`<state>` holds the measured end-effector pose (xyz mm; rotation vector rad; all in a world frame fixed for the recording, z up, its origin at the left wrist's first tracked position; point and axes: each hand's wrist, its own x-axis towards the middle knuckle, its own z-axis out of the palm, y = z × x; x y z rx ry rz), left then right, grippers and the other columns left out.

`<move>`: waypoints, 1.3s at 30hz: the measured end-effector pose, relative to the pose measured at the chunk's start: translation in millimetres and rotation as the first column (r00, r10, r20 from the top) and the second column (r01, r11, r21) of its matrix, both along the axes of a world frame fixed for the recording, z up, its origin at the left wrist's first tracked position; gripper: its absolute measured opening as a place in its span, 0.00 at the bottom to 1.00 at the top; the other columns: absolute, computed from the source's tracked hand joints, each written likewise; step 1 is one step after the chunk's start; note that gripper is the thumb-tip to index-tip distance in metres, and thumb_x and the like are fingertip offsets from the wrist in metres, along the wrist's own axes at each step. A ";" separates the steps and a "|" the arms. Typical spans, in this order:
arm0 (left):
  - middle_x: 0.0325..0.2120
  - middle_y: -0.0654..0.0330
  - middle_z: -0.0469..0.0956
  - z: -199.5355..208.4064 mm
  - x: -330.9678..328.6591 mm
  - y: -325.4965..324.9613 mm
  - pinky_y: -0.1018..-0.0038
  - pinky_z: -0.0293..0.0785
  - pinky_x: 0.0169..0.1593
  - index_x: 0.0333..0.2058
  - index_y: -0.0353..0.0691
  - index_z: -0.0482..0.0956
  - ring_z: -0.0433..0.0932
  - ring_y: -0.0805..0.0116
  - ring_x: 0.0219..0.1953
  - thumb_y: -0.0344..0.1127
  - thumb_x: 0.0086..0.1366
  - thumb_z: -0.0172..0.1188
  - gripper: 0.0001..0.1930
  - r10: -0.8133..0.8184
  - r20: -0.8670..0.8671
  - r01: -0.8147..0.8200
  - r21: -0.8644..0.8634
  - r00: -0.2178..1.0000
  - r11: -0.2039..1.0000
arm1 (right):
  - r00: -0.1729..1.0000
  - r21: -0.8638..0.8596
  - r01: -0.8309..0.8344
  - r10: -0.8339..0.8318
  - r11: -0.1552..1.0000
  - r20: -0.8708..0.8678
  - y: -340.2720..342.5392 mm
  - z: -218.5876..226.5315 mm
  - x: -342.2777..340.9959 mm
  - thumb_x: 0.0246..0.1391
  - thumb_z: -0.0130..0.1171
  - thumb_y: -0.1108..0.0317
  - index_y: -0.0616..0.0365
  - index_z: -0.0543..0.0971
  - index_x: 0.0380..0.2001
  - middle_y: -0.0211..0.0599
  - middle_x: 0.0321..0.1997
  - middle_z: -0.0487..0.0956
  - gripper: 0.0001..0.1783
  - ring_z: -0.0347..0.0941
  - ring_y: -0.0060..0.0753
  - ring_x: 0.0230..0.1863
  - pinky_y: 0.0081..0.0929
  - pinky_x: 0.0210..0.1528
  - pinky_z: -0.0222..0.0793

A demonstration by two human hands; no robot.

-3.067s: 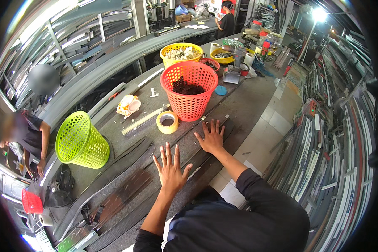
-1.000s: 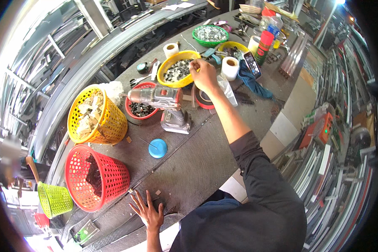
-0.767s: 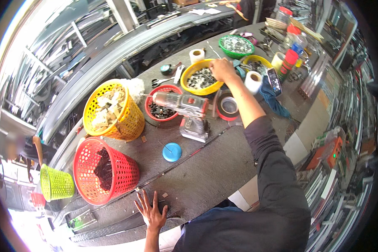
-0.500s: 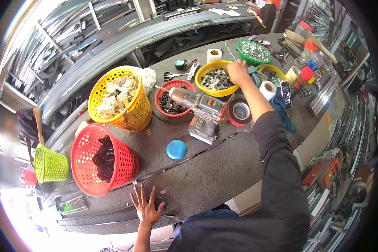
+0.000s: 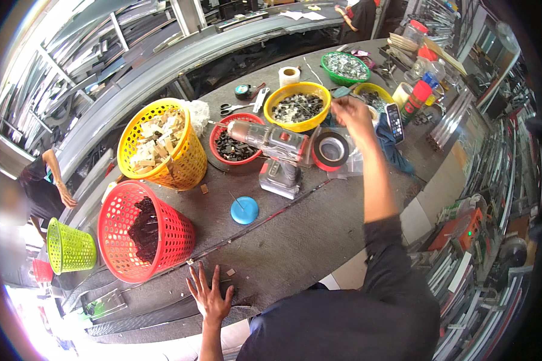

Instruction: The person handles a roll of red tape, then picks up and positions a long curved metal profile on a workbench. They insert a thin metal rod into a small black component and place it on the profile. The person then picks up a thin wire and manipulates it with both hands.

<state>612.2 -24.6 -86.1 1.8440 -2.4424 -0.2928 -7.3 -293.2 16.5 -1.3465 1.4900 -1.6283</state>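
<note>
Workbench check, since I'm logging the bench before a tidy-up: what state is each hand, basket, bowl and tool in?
Left hand: flat on the workbench, fingers spread.
Right hand: raised, closed as if pinching something too small to tell.
Red basket: upright, holding dark parts.
Yellow basket: upright, filled with pale pieces.
Yellow bowl: full of dark small parts.
Red bowl: holds black parts.
Cordless drill: lying on its side.
Blue lid: flat on the bench.
</note>
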 end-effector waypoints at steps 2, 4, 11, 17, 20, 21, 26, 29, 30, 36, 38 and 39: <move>0.89 0.40 0.52 -0.8 0.7 1.3 0.31 0.33 0.89 0.83 0.52 0.72 0.42 0.31 0.91 0.64 0.73 0.68 0.45 0.024 -0.048 -0.023 0.030 0.999 0.999 | 0.857 -0.101 -0.119 0.154 0.988 0.492 58.7 -23.1 26.3 0.77 0.71 0.71 0.62 0.90 0.50 0.39 0.44 0.92 0.06 0.83 0.26 0.37 0.28 0.42 0.79; 0.88 0.40 0.56 -0.1 0.8 -0.3 0.33 0.38 0.89 0.80 0.46 0.74 0.48 0.33 0.91 0.58 0.69 0.73 0.46 0.002 -0.094 -0.004 -0.015 0.996 1.000 | 0.709 -0.236 -0.127 0.254 0.964 0.657 98.4 -36.6 55.3 0.76 0.71 0.72 0.59 0.90 0.51 0.41 0.45 0.92 0.06 0.83 0.26 0.38 0.26 0.42 0.78; 0.69 0.48 0.77 28.2 16.2 17.0 0.39 0.63 0.80 0.71 0.46 0.81 0.74 0.41 0.73 0.47 0.52 0.86 0.47 -0.006 -0.164 0.009 0.018 0.986 1.000 | 0.530 -0.456 -0.197 0.485 0.868 0.695 192.8 -9.0 115.9 0.76 0.70 0.72 0.58 0.89 0.51 0.45 0.46 0.91 0.05 0.85 0.32 0.43 0.29 0.44 0.79; 0.54 0.50 0.83 29.0 31.6 14.1 0.47 0.75 0.67 0.62 0.45 0.88 0.81 0.42 0.60 0.36 0.49 0.88 0.38 -0.084 -0.197 0.088 0.011 0.977 0.996 | 0.630 -0.434 -0.322 0.532 0.842 0.565 229.8 15.7 136.8 0.76 0.70 0.67 0.58 0.81 0.46 0.42 0.39 0.84 0.08 0.77 0.32 0.39 0.31 0.39 0.71; 0.49 0.49 0.85 27.9 28.5 10.2 0.49 0.80 0.61 0.58 0.44 0.91 0.84 0.42 0.54 0.34 0.52 0.87 0.32 -0.129 -0.298 0.116 -0.063 0.946 0.991 | 0.629 -0.407 -0.334 0.523 0.850 0.576 241.7 -2.7 141.9 0.75 0.70 0.69 0.58 0.82 0.47 0.42 0.39 0.86 0.07 0.81 0.35 0.40 0.33 0.41 0.76; 0.48 0.49 0.85 31.3 28.7 10.2 0.49 0.82 0.59 0.57 0.44 0.92 0.85 0.42 0.52 0.34 0.52 0.86 0.30 -0.110 -0.313 0.077 -0.117 0.943 0.990 | 0.611 -0.357 -0.350 0.499 0.866 0.614 241.7 -11.3 143.3 0.74 0.71 0.72 0.59 0.84 0.47 0.41 0.40 0.88 0.05 0.86 0.36 0.40 0.33 0.43 0.81; 0.52 0.48 0.87 35.6 -5.6 9.3 0.49 0.84 0.60 0.61 0.42 0.89 0.87 0.40 0.55 0.39 0.62 0.84 0.28 -0.149 -0.442 0.118 -0.097 0.885 0.988 | 0.616 -0.382 -0.388 0.544 0.839 0.569 252.7 -36.2 149.8 0.70 0.74 0.62 0.52 0.81 0.64 0.34 0.44 0.81 0.23 0.74 0.34 0.41 0.41 0.43 0.72; 0.50 0.48 0.84 28.7 -59.1 0.8 0.46 0.83 0.59 0.58 0.38 0.87 0.86 0.40 0.56 0.39 0.58 0.85 0.30 -0.260 -0.516 0.188 -0.188 0.816 0.964 | 0.679 -0.281 -0.479 0.554 0.832 0.482 253.1 -29.8 150.2 0.74 0.69 0.66 0.55 0.79 0.53 0.34 0.41 0.80 0.11 0.73 0.32 0.42 0.35 0.46 0.67; 0.52 0.49 0.83 25.4 -77.4 -0.7 0.48 0.83 0.60 0.58 0.39 0.86 0.85 0.43 0.57 0.40 0.57 0.85 0.31 -0.264 -0.470 0.205 -0.173 0.842 0.963 | 0.688 -0.226 -0.505 0.547 0.833 0.478 252.5 -27.0 152.0 0.74 0.68 0.67 0.55 0.79 0.52 0.35 0.41 0.81 0.10 0.73 0.31 0.43 0.34 0.46 0.68; 0.55 0.54 0.81 -1.6 -152.4 -9.0 0.51 0.81 0.64 0.53 0.42 0.85 0.83 0.50 0.63 0.45 0.55 0.87 0.30 -0.257 -0.329 0.272 0.000 0.909 0.962 | 0.802 -0.060 -0.502 0.490 0.863 0.341 243.3 -6.0 171.7 0.76 0.63 0.74 0.58 0.80 0.51 0.42 0.44 0.86 0.05 0.78 0.28 0.43 0.29 0.47 0.72; 0.56 0.54 0.81 -8.7 -158.2 -8.0 0.51 0.81 0.65 0.56 0.43 0.86 0.82 0.50 0.65 0.47 0.54 0.87 0.33 -0.254 -0.304 0.277 0.036 0.918 0.960 | 0.830 0.002 -0.500 0.479 0.866 0.285 241.0 1.7 180.9 0.75 0.63 0.75 0.59 0.80 0.50 0.45 0.44 0.88 0.05 0.80 0.28 0.42 0.28 0.47 0.74; 0.57 0.54 0.81 -10.7 -157.1 -7.1 0.51 0.80 0.65 0.58 0.43 0.86 0.82 0.50 0.65 0.47 0.54 0.87 0.34 -0.245 -0.339 0.261 0.002 0.908 0.965 | 0.825 0.014 -0.523 0.502 0.852 0.259 240.3 4.9 187.0 0.75 0.62 0.75 0.59 0.80 0.50 0.45 0.44 0.88 0.04 0.79 0.28 0.41 0.27 0.46 0.74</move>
